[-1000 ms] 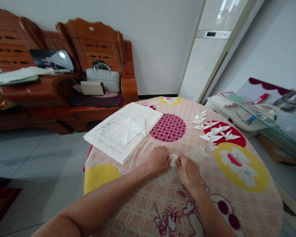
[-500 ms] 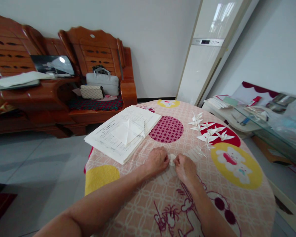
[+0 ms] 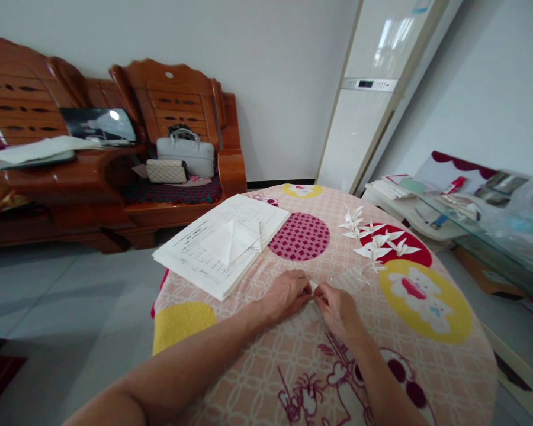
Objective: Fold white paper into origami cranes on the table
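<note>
Between my two hands sits a small piece of folded white paper (image 3: 313,286), mostly covered by my fingers. My left hand (image 3: 289,291) pinches its left side, fingers curled. From the other side my right hand (image 3: 336,305) grips it, thumb and fingertips pressed together. Both hands rest low over the patterned tablecloth (image 3: 249,378), almost touching. Up and to the right, several white paper cranes (image 3: 377,239) lie in a cluster. A stack of printed sheets (image 3: 190,260) is on the left, with folded white paper squares (image 3: 233,242) on top.
A clear plastic wrapper (image 3: 349,277) lies just beyond my right hand. On the right, a glass-topped stand (image 3: 457,222) holds papers and a plastic bag (image 3: 519,207). Behind the round table are wooden chairs (image 3: 173,106) with bags and a tall white air conditioner (image 3: 355,127).
My hands have drawn closer together and rotated slightly, so less of the white paper shows between them. The view has tilted up a little. The cranes and the stack stay put.
</note>
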A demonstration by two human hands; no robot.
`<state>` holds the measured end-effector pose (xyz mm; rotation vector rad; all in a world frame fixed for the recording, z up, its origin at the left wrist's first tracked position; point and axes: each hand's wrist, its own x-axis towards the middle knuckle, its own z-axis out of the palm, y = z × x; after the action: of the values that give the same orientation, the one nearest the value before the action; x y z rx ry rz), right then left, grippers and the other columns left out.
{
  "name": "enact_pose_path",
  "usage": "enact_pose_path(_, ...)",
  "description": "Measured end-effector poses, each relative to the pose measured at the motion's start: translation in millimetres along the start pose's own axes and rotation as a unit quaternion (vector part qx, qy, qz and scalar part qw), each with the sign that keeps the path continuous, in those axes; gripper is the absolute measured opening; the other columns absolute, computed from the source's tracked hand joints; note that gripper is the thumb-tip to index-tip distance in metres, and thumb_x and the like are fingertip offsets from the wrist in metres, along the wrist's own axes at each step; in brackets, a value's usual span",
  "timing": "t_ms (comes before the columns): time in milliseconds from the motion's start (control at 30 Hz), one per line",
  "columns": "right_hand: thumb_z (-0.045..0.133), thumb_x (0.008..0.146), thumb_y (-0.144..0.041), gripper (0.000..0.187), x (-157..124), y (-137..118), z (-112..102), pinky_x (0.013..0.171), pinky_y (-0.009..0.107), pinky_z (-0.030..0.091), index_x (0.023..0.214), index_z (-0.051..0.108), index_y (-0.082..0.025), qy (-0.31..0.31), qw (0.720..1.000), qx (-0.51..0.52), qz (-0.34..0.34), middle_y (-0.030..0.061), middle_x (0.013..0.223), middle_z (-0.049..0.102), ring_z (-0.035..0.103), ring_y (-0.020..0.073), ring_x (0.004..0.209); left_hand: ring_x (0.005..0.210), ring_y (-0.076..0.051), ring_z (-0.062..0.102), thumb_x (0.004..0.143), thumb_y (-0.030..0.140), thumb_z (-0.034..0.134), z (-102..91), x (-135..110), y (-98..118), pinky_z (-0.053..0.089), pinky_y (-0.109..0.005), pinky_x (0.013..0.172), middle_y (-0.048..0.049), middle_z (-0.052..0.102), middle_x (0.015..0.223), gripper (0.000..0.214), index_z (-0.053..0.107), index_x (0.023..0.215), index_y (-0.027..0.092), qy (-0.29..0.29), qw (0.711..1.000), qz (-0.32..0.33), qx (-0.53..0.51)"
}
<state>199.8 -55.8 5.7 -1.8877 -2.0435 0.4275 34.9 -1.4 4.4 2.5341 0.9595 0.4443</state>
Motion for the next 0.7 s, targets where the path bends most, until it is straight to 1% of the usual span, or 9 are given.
enact_pose_path(167, 0.046, 0.090, -0.021, 0.018, 1, 3, 9, 0.058, 0.025, 0.028, 0.088, 0.063, -0.018, 0.006, 0.999, -0.043, -0.009, 0.0053, 0.072, 0.070, 0.062, 0.0170, 0.066, 0.088, -0.020, 0.055, 0.089, 0.029, 0.055, 2.1, 1, 3, 0.043, -0.031, 0.081, -0.0067, 0.060, 0.090, 0.017, 0.063, 0.086, 0.015, -0.004, 0.998, 0.007, 0.067)
enact_pose_path(300, 0.045, 0.090, -0.021, 0.019, 3, 1, 10, 0.058, 0.026, 0.027, 0.087, 0.063, -0.017, 0.002, 0.998, -0.060, 0.014, 0.0062, 0.074, 0.070, 0.063, 0.0173, 0.068, 0.089, -0.023, 0.055, 0.090, 0.027, 0.052, 5.3, 4, 5, 0.043, -0.036, 0.082, -0.0094, 0.060, 0.091, 0.018, 0.063, 0.086, 0.013, -0.013, 0.994, 0.001, 0.113)
enact_pose_path(433, 0.048, 0.090, -0.020, 0.018, 4, -3, 7, 0.058, 0.026, 0.027, 0.084, 0.064, -0.017, 0.000, 0.998, -0.053, 0.047, 0.0071, 0.075, 0.070, 0.063, 0.0172, 0.069, 0.088, -0.022, 0.056, 0.088, 0.026, 0.056, 3.3, 6, 3, 0.043, -0.034, 0.081, -0.0078, 0.061, 0.088, 0.015, 0.063, 0.082, 0.014, -0.019, 0.996, -0.028, 0.083)
enact_pose_path(533, 0.048, 0.089, -0.019, 0.018, 4, -5, 6, 0.059, 0.026, 0.028, 0.083, 0.065, -0.017, 0.002, 0.997, -0.048, 0.058, 0.0070, 0.076, 0.071, 0.063, 0.0168, 0.070, 0.087, -0.020, 0.056, 0.086, 0.025, 0.057, 0.8, 2, 0, 0.042, -0.032, 0.081, -0.0061, 0.061, 0.087, 0.013, 0.063, 0.081, 0.015, -0.002, 0.997, -0.040, 0.060)
enact_pose_path(700, 0.051, 0.087, -0.020, 0.017, 6, -7, 6, 0.060, 0.026, 0.029, 0.081, 0.066, -0.017, 0.002, 0.996, -0.051, 0.080, 0.0069, 0.078, 0.071, 0.063, 0.0174, 0.072, 0.088, -0.019, 0.054, 0.086, 0.023, 0.055, 1.4, -6, -4, 0.041, -0.031, 0.083, -0.0059, 0.060, 0.088, 0.013, 0.062, 0.079, 0.015, 0.025, 0.996, -0.055, 0.059)
